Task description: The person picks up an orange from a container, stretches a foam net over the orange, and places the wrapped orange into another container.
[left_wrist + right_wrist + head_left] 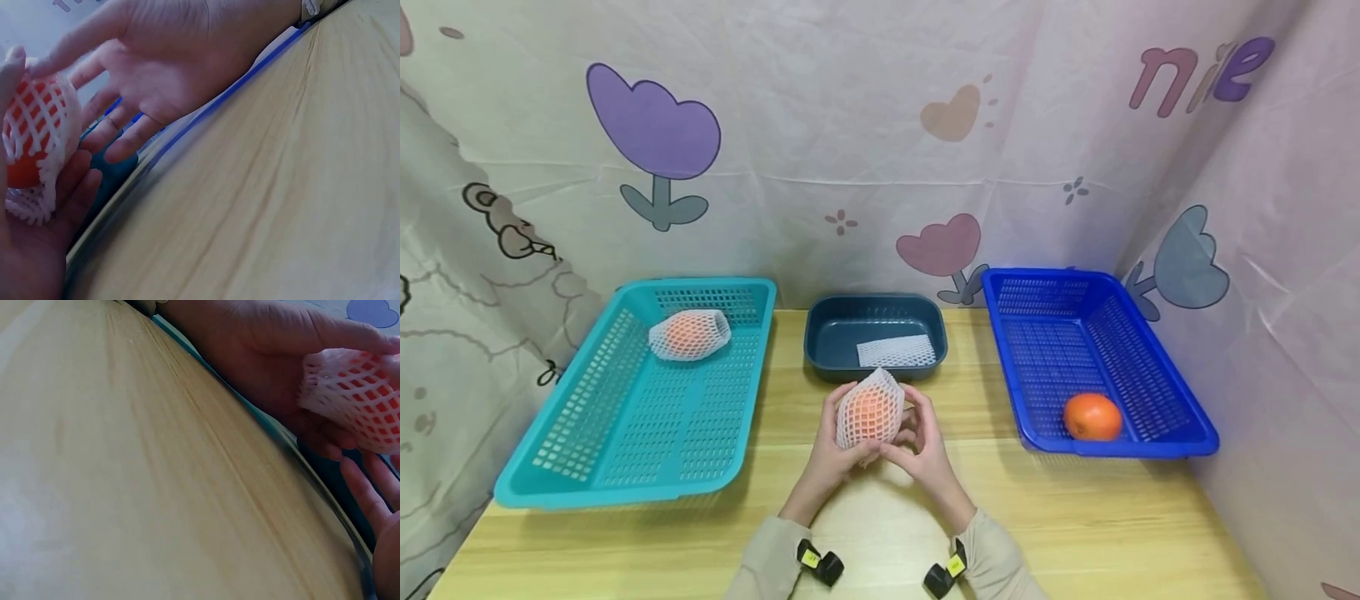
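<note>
An orange in a white foam net sleeve [871, 412] is held between both hands, above the front of the table. My left hand [831, 454] curls round its left side, thumb at the bottom. On the other side my right hand [928, 454] has its thumb and fingertips on the sleeve; in the left wrist view the right hand's [169, 56] other fingers spread loosely. The sleeved orange [362, 400] also shows in the right wrist view, its mesh stretched over the fruit. Beyond the hands, a flat white foam net sleeve [897, 352] lies in a dark teal bin [820, 333].
To the left, a turquoise basket [748, 400] contains another orange in a foam sleeve [689, 335]. A blue basket [1011, 375] on the right has a bare orange [1092, 417] near its front. All stand on a wooden table [1075, 517], with a printed cloth [820, 108] behind.
</note>
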